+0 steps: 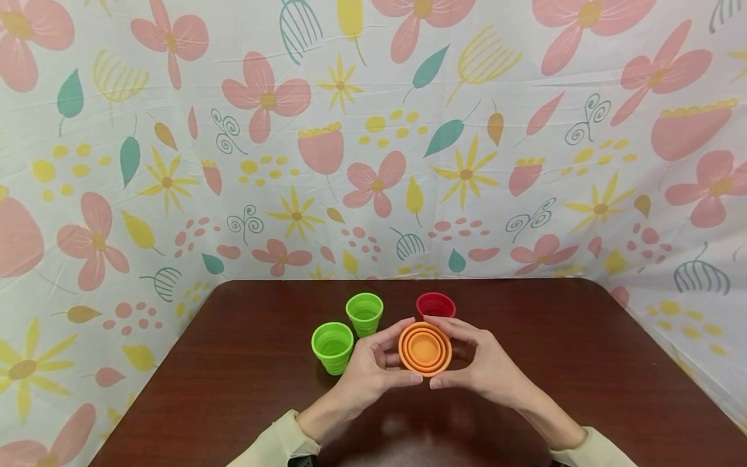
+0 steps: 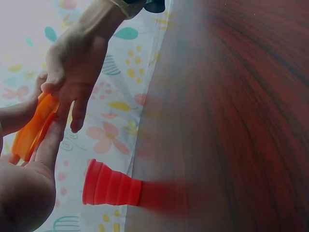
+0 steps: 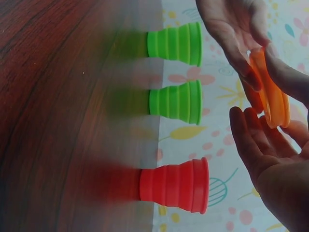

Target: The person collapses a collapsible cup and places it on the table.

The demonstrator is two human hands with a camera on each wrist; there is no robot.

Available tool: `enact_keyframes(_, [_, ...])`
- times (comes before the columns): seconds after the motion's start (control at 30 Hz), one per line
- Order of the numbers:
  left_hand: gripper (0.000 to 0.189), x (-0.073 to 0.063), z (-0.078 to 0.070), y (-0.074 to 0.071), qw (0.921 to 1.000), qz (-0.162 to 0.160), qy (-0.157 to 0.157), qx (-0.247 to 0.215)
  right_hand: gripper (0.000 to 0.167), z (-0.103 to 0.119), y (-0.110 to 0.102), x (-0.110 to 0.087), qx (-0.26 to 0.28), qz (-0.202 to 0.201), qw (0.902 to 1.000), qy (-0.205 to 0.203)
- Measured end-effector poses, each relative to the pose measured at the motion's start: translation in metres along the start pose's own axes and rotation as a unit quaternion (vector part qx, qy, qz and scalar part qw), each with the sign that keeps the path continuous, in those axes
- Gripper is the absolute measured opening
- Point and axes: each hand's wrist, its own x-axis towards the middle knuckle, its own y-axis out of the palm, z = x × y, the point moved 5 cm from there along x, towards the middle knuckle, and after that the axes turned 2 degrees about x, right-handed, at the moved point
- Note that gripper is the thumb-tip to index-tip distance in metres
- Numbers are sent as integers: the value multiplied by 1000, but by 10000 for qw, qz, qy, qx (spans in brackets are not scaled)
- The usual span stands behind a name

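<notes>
Both hands hold an orange collapsible cup [image 1: 425, 349] above the table, its folded rings facing the head camera. My left hand [image 1: 375, 364] grips its left side between thumb and fingers. On the opposite side my right hand [image 1: 487, 363] pinches the rim with thumb and fingers. Seen edge-on in the right wrist view, the orange cup [image 3: 270, 92] is flattened into a thick disc. In the left wrist view the orange cup [image 2: 35, 126] is partly covered by fingers.
Two green collapsible cups [image 1: 332, 344] [image 1: 364, 310] stand extended and upright beyond the left hand. A red collapsible cup [image 1: 436, 305] stands behind the right hand, its lower part hidden in the head view. The dark wooden table [image 1: 245, 389] meets a flower-printed cloth [image 1: 373, 130].
</notes>
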Motion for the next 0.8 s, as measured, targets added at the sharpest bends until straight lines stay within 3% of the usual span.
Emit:
enact_keyframes(0.27, [82, 3, 1, 6, 9999, -83, -80, 77, 86, 2, -5, -2, -44, -30, 9999, -86])
enact_keyframes(0.8, [69, 4, 14, 19, 9948, -741, -512, 473, 80, -9, -39, -23, -358, -383, 9969, 591])
